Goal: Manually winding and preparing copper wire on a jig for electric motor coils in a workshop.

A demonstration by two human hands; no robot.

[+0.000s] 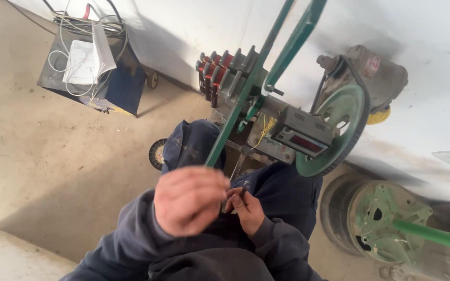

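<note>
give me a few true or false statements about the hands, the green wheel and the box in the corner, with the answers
1. The left hand and right hand are close together in front of dark blue sleeves. True.
2. The right hand pinches a small thin dark piece in its fingers. True, though what the piece is cannot be told.
3. The green wheel lies flat on the floor, away from any machine. False: it stands on edge, mounted on the machine beside a grey motor.
4. The blue box has white cables and a sheet of paper on top. True.
5. The box with the red display sits on the blue box. False: it is on the machine, by the green wheel.
</note>
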